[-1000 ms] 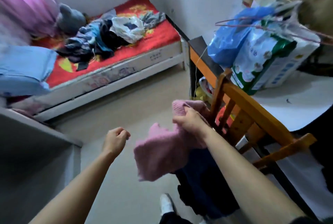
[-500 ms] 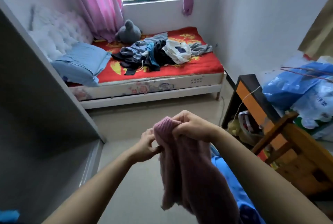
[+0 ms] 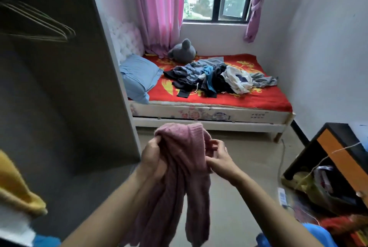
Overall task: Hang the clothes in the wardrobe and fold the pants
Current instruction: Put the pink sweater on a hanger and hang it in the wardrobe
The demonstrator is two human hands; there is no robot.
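Observation:
A pink knitted sweater [image 3: 179,171] hangs in front of me, held up at its ribbed top edge by both hands. My left hand [image 3: 152,157] grips the left side of the bunched knit. My right hand [image 3: 220,159] pinches the right side. The open wardrobe [image 3: 65,91] stands at the left, with several bare wire hangers [image 3: 41,24] hanging inside near its top. A pile of mixed clothes [image 3: 215,77] lies on the red bed [image 3: 229,97] across the room.
A yellow garment [image 3: 18,191] hangs at the wardrobe's lower left. A blue pillow [image 3: 139,75] and a grey plush toy [image 3: 182,50] sit on the bed. A black and orange desk [image 3: 338,153] with bags under it stands at the right. Bare floor [image 3: 245,151] lies between.
The view has swung left and up from the chair toward the wardrobe. My left hand has taken hold of the sweater, and both hands now hold its top edge.

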